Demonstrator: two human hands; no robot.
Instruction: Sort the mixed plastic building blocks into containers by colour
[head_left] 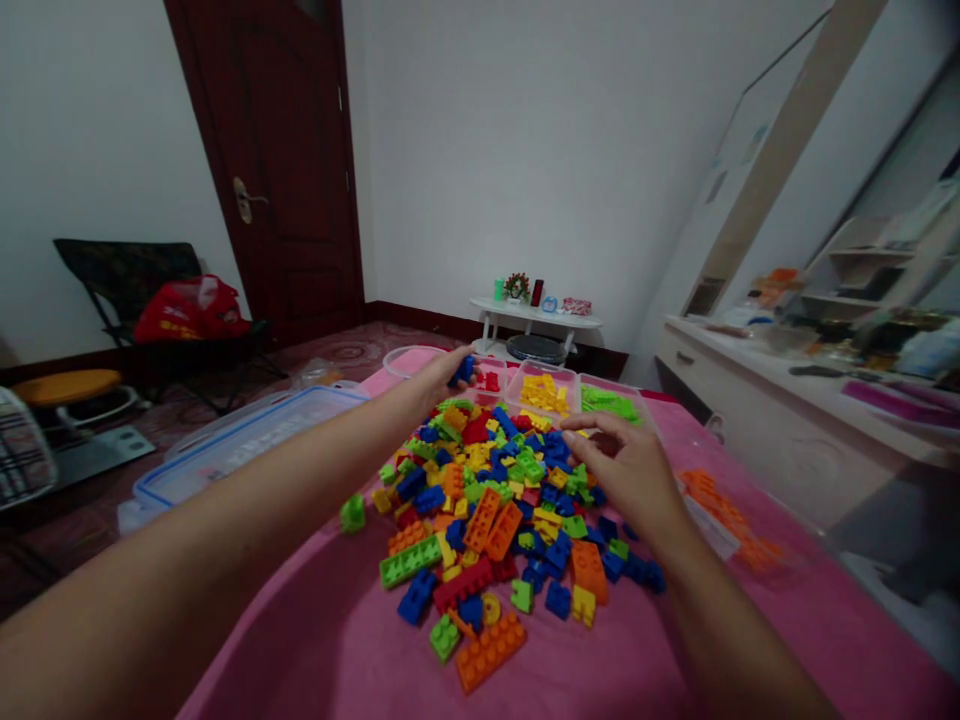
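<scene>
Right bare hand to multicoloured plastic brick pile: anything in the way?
Nothing visible. The right hand is at the far right of the brick pile, contact unclear. The clear plastic box of yellow bricks stands beyond the pile, not between.

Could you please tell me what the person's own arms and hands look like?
The left arm and right arm are bare where they show, with no sleeves in view. The left hand and right hand wear no gloves, and no watch or bracelet shows on either wrist.
</scene>
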